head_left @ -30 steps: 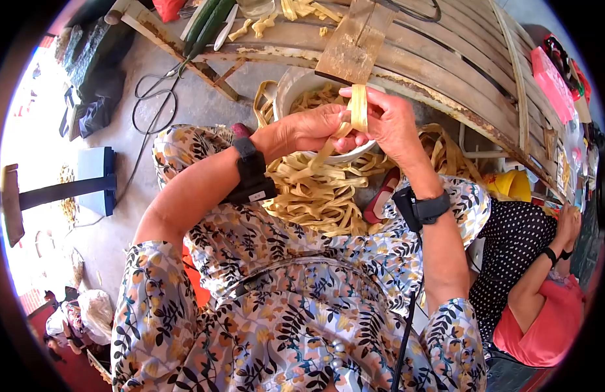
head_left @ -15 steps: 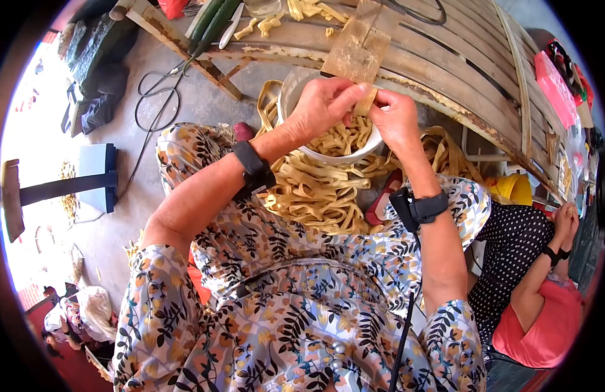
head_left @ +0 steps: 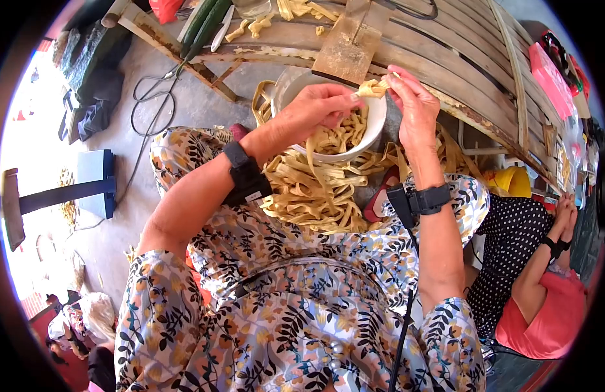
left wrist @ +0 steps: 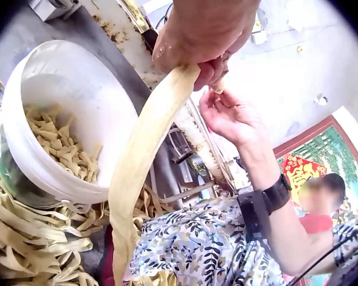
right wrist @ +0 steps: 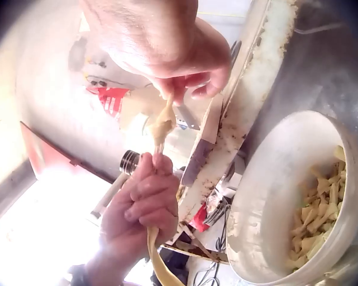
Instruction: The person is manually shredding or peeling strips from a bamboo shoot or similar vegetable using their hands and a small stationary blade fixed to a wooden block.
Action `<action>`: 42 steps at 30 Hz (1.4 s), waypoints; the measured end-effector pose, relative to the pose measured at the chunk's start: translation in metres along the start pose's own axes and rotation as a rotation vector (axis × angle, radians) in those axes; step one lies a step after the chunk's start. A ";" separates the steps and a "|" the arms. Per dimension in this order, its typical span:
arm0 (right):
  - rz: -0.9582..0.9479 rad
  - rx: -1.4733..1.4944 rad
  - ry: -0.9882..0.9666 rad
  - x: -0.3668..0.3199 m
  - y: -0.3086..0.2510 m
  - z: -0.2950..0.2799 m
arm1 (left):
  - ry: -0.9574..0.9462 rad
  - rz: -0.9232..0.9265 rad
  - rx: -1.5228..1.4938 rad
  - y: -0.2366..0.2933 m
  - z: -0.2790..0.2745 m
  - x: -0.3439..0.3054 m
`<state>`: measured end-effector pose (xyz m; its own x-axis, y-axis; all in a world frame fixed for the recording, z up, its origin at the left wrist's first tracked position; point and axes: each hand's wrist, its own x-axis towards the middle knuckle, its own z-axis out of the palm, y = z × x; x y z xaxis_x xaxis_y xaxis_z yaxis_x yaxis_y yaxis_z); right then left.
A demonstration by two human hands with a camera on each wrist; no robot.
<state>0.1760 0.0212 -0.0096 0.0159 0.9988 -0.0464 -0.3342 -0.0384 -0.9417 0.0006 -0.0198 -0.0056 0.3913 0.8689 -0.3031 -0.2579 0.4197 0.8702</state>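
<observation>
A pale yellow flat strip (left wrist: 149, 143) runs between both hands, with a knot (head_left: 373, 87) in it close to one end. My left hand (head_left: 319, 108) grips the strip just beside the knot, fingers curled round it. From this hand the long tail hangs down past the bucket (left wrist: 101, 101). On the knot's other side, my right hand (head_left: 417, 108) pinches the short end between thumb and fingertips, seen closely in the right wrist view, where the knot (right wrist: 162, 126) sits between the hands. Both hands are over the bucket's far rim, near the bench.
Knotted yellow pieces (right wrist: 319, 214) lie in the bucket. Loose strips (head_left: 315, 196) are heaped on the floor before it. Beyond stands a slatted bench (head_left: 446, 72) bearing a wooden board (head_left: 351, 46) and green cucumber-like vegetables (head_left: 208, 26). Another person (head_left: 544, 307) sits at right.
The strip was looped over the right fingers a second ago, then the hands came together. Now they have drawn apart, the right hand moving outward, and a knot shows between them.
</observation>
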 end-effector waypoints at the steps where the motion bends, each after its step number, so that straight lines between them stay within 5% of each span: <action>1: 0.019 -0.006 0.010 0.002 0.001 -0.003 | -0.010 -0.013 0.021 -0.002 -0.005 -0.001; 8: 0.212 -0.197 -0.149 -0.004 -0.011 0.000 | -0.214 -0.121 -0.144 -0.004 -0.025 -0.004; 12: 0.287 -0.203 -0.434 -0.016 -0.002 0.011 | -0.195 -0.063 -0.015 -0.006 -0.022 -0.003; 37: 0.254 -0.182 -0.316 -0.005 -0.009 0.004 | -0.267 -0.172 -0.047 0.011 -0.044 -0.007; 42: 0.027 -0.323 -0.230 -0.003 -0.008 0.001 | -0.246 -0.145 -0.029 0.012 -0.041 -0.006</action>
<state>0.1776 0.0183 -0.0018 -0.2126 0.9766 -0.0313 -0.0172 -0.0357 -0.9992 -0.0410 -0.0089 -0.0090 0.6279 0.7108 -0.3171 -0.2071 0.5453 0.8122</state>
